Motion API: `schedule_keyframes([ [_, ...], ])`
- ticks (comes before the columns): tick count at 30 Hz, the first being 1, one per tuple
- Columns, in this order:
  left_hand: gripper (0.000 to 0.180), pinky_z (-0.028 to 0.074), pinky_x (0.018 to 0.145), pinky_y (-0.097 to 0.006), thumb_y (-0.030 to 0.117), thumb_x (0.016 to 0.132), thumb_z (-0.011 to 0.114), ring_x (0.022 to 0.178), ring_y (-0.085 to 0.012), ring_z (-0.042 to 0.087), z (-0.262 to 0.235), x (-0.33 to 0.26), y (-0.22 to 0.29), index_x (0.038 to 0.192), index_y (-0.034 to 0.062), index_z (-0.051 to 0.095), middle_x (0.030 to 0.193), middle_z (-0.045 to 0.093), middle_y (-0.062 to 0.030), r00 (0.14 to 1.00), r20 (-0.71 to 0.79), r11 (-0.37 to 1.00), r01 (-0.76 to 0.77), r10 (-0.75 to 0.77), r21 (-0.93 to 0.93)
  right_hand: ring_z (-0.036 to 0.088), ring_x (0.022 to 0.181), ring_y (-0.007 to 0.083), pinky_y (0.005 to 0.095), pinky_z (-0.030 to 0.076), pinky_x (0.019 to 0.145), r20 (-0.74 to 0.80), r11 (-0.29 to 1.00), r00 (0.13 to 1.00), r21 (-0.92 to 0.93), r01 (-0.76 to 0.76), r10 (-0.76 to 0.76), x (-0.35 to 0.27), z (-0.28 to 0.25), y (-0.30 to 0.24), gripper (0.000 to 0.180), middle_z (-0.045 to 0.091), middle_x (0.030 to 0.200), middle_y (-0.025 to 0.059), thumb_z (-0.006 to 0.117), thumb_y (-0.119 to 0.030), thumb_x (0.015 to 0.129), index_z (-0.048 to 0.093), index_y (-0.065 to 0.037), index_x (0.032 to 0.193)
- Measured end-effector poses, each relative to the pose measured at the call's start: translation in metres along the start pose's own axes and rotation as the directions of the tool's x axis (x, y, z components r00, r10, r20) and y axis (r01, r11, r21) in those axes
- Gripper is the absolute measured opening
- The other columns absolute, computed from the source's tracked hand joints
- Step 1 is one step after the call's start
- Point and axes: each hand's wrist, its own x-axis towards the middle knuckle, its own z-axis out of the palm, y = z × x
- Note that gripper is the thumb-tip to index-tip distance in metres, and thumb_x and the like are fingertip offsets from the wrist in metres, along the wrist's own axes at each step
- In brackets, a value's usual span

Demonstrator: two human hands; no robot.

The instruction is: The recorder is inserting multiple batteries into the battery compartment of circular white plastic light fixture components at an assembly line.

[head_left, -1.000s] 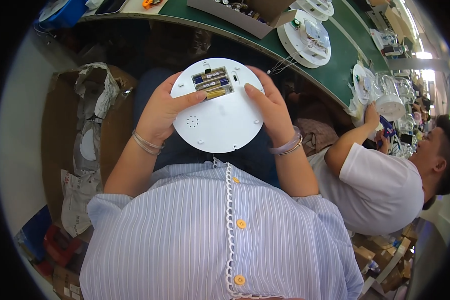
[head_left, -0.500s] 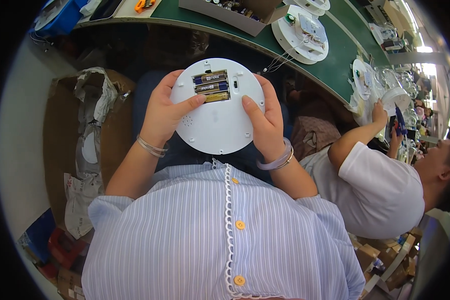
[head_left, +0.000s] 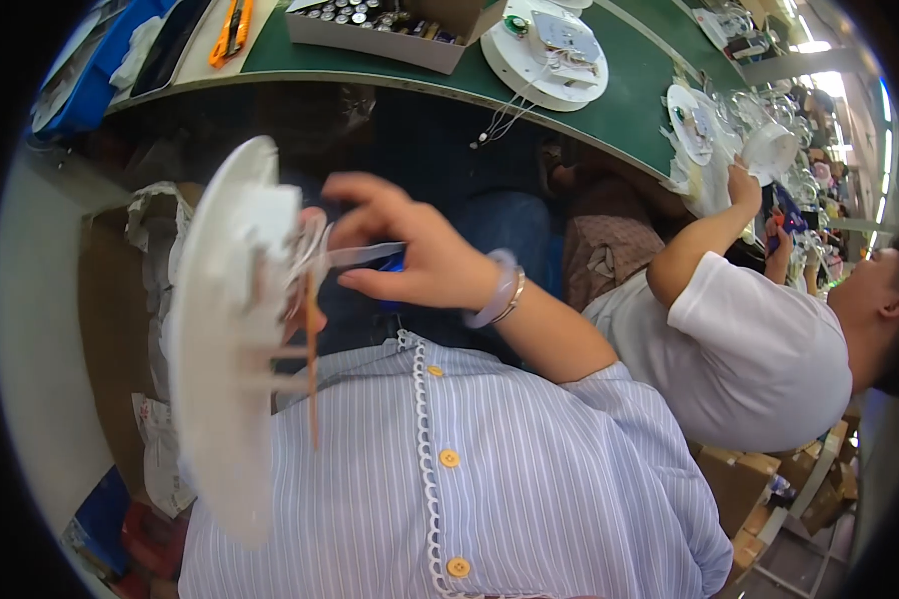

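A large white round housing [head_left: 215, 349] stands on edge at the left, its component side turned toward the right and smeared by motion. White wires [head_left: 310, 250] and a thin orange-brown edge [head_left: 313, 379] show on that side. My left hand [head_left: 312, 315] holds the housing; most of it is hidden, with only blurred fingers showing. Just right of the wires is my right hand [head_left: 410, 245], its thumb and fingers apart and curved. A pale strip [head_left: 365, 255] runs between them; whether they touch it is unclear.
On the green bench [head_left: 410, 88] ahead are a box of batteries [head_left: 375, 35], an orange cutter [head_left: 231, 35] and another wired white disc [head_left: 544, 60]. A blue tray [head_left: 85, 85] sits far left. A co-worker [head_left: 739, 329] works at my right; a cardboard box [head_left: 120, 299] stands left.
The housing has swung left and turned on edge; its face with the batteries is out of sight. My right hand has let go of its rim and moved left toward the wires.
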Motion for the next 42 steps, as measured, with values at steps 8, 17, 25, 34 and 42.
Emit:
schedule_keyframes([
  [8, 0.055, 0.025, 0.088, -0.061, 0.017, 0.073, 0.058, 0.113, -0.035, 0.029, 0.017, -0.024, 0.018, 0.12, 0.0093, 0.031, 0.122, 0.027, -0.0105, 0.996, -0.038, 0.997, -0.074, 0.075, 0.019, 0.056, 0.07, 0.0178, 0.0303, 0.042, 0.074, 0.097, 0.986, 0.994, -0.158, 0.059, -0.044, -0.024, 0.006, -0.016, 0.014, 0.058, 0.075, 0.0083, 0.054, -0.008, 0.075, 0.055, -0.001, 0.087],
  [17, 0.052, 0.015, 0.095, -0.055, 0.031, 0.083, 0.042, 0.119, -0.0344, 0.021, 0.0, -0.039, 0.0, 0.123, 0.0083, 0.019, 0.122, 0.029, -0.0141, 0.942, -0.106, 0.922, -0.334, 0.318, -0.198, 0.054, 0.073, 0.0214, 0.0439, 0.032, 0.086, 0.023, 0.754, 0.999, -0.657, -0.006, 0.028, -0.039, -0.01, -0.046, 0.008, 0.056, 0.075, 0.0062, 0.057, -0.01, 0.071, 0.054, -0.005, 0.077],
  [25, 0.053, 0.035, 0.083, -0.056, 0.022, 0.079, 0.052, 0.11, -0.0399, 0.032, 0.004, -0.026, -0.002, 0.121, 0.0083, 0.023, 0.115, 0.03, -0.0128, 0.993, -0.115, 0.925, -0.078, 0.038, -0.372, 0.055, 0.063, 0.0189, 0.0313, 0.042, 0.07, -0.136, 0.429, 0.969, -0.903, -0.035, -0.207, -0.043, -0.016, -0.038, 0.006, 0.057, 0.068, 0.0063, 0.058, -0.008, 0.07, 0.058, -0.004, 0.075],
  [34, 0.053, 0.036, 0.083, -0.054, 0.018, 0.077, 0.053, 0.108, -0.0262, 0.032, 0.013, -0.03, -0.001, 0.121, 0.0047, 0.027, 0.116, 0.027, -0.0089, 0.898, -0.045, 0.892, -0.439, 0.437, -0.109, 0.05, 0.065, 0.0178, 0.0247, 0.041, 0.06, -0.135, 0.902, 0.989, -0.431, 0.002, -0.067, -0.051, -0.004, -0.031, 0.023, 0.051, 0.071, 0.0092, 0.048, 0.0, 0.075, 0.051, 0.0, 0.098],
  [42, 0.041, 0.028, 0.084, -0.062, 0.03, 0.084, 0.038, 0.11, -0.0294, 0.032, 0.021, -0.057, 0.016, 0.12, 0.0114, 0.029, 0.115, 0.032, -0.006, 0.787, 0.075, 0.786, -0.616, 0.612, 0.048, 0.059, 0.066, 0.0177, 0.0245, 0.045, 0.058, -0.269, 0.959, 0.962, -0.256, -0.121, 0.049, -0.049, -0.004, -0.025, 0.02, 0.061, 0.076, 0.0106, 0.052, -0.004, 0.075, 0.056, -0.001, 0.094],
])
